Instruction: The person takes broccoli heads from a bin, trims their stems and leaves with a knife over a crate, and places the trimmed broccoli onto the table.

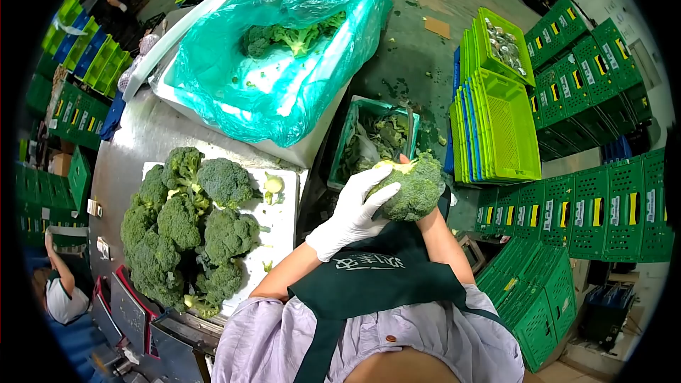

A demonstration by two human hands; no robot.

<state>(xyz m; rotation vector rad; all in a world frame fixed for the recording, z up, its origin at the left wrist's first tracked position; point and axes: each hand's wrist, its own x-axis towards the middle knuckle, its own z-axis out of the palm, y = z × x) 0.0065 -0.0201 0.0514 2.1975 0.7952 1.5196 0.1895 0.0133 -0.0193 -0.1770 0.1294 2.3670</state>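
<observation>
My left hand (355,209), in a white glove, is closed on a broccoli head (413,191) in front of my apron, its fingers on the stem side. My bare right hand (405,159) is mostly hidden behind that broccoli; only a fingertip and the wrist show. A thin greyish strip, perhaps a blade, rises near this fingertip, and I cannot make out whether the hand holds it. Left of my hands, several broccoli heads (181,223) are piled on a white board (277,202). One small cut stem piece (272,184) lies on the board's right side.
A white foam box with a teal plastic liner (213,92) stands on the metal table (135,124), some broccoli inside. Below my hands' far side is a bin (342,145) of leafy trimmings. Lime crates (505,124) and green crates (567,216) are stacked right. Other people are at far left.
</observation>
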